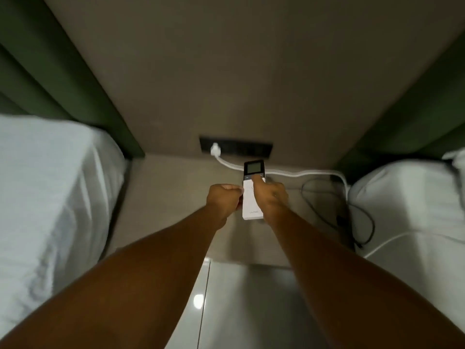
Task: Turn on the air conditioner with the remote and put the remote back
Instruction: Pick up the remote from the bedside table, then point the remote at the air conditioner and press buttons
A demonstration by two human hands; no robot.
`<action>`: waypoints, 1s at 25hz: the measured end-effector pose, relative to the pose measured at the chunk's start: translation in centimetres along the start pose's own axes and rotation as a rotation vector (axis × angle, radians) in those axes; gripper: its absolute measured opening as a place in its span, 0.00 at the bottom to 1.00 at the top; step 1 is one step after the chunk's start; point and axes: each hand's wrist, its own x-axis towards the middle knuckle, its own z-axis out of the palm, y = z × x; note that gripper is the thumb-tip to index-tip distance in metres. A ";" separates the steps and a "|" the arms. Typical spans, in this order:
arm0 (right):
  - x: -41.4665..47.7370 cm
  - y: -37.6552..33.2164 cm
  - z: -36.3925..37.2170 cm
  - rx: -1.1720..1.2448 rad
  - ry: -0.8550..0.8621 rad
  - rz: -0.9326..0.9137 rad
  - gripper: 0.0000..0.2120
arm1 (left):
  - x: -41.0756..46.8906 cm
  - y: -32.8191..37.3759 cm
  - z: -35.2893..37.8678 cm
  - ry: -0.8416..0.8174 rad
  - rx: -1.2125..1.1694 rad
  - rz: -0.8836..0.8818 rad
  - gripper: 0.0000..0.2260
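Observation:
A slim white remote (251,195) with a dark top and a grey screen is held upright in front of me, above a beige bedside table (176,197). My left hand (224,201) is closed on the remote's left edge. My right hand (270,195) wraps its right side, with one finger stretched up onto the buttons just below the screen. No air conditioner is in view.
A white bed (50,192) lies at the left and another (407,212) at the right, both against green headboards. A black socket strip (241,147) on the wall holds a white plug (215,149). White and black cables (327,195) trail over the table. Glossy floor tiles (246,306) lie below.

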 end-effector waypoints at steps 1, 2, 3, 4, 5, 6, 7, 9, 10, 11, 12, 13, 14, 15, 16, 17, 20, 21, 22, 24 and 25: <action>-1.9 -4.5 -2.0 0.017 0.004 -0.054 0.22 | -1.8 4.8 -0.6 -0.011 -0.017 0.059 0.05; -4.3 -9.2 -4.0 0.039 0.016 -0.112 0.23 | -4.1 9.8 -1.2 -0.021 -0.033 0.121 0.05; -7.0 -13.8 -6.2 0.062 0.035 -0.180 0.22 | -6.7 14.7 -1.8 -0.032 -0.043 0.194 0.04; -10.2 -18.4 -8.7 0.090 0.055 -0.249 0.22 | -9.7 19.7 -2.4 -0.037 -0.049 0.272 0.05; -13.3 -22.7 -11.2 0.130 0.067 -0.313 0.21 | -12.9 24.6 -3.0 -0.031 -0.057 0.353 0.06; -16.7 -26.8 -13.8 0.166 0.076 -0.376 0.20 | -16.5 29.3 -3.6 -0.020 -0.053 0.435 0.07; -19.7 -30.3 -16.1 0.185 0.097 -0.435 0.19 | -19.7 33.4 -4.2 -0.012 -0.044 0.508 0.08; -26.5 -36.7 -21.2 0.236 0.139 -0.546 0.17 | -27.1 41.2 -5.4 -0.003 -0.017 0.645 0.09; -30.2 -39.5 -23.9 0.270 0.142 -0.594 0.16 | -31.2 44.8 -6.0 -0.004 0.002 0.705 0.08; -33.6 -41.8 -26.4 0.301 0.148 -0.642 0.16 | -35.0 47.9 -6.5 0.001 0.020 0.767 0.07; -36.8 -43.7 -28.8 0.332 0.158 -0.684 0.15 | -38.7 50.5 -6.8 0.019 0.040 0.829 0.06; -39.7 -45.2 -30.9 0.358 0.155 -0.726 0.15 | -42.1 52.6 -7.1 0.042 0.054 0.883 0.06; -42.4 -46.3 -32.7 0.388 0.143 -0.768 0.15 | -45.3 54.2 -7.3 0.066 0.069 0.933 0.06; -44.6 -47.0 -34.1 0.409 0.130 -0.797 0.14 | -47.9 55.3 -7.4 0.093 0.099 0.982 0.07; -47.0 -47.5 -35.5 0.429 0.121 -0.825 0.13 | -50.5 56.0 -7.4 0.137 0.155 1.056 0.08; -48.9 -47.8 -36.5 0.458 0.107 -0.845 0.14 | -52.6 56.4 -7.5 0.194 0.236 1.148 0.10; -53.4 -48.3 -38.0 0.523 0.070 -0.896 0.16 | -57.2 56.5 -8.5 0.377 0.528 1.377 0.14; -54.7 -48.4 -37.8 0.518 0.044 -0.910 0.16 | -58.1 56.3 -9.5 0.442 0.611 1.413 0.15; -56.0 -48.5 -37.1 0.497 0.010 -0.927 0.16 | -58.9 56.1 -10.9 0.521 0.695 1.431 0.17; -58.5 -48.9 -34.8 0.466 -0.067 -0.964 0.17 | -59.9 55.7 -14.6 0.666 0.837 1.414 0.24; -59.7 -49.2 -33.1 0.464 -0.116 -0.977 0.17 | -60.5 55.3 -17.0 0.729 0.892 1.382 0.27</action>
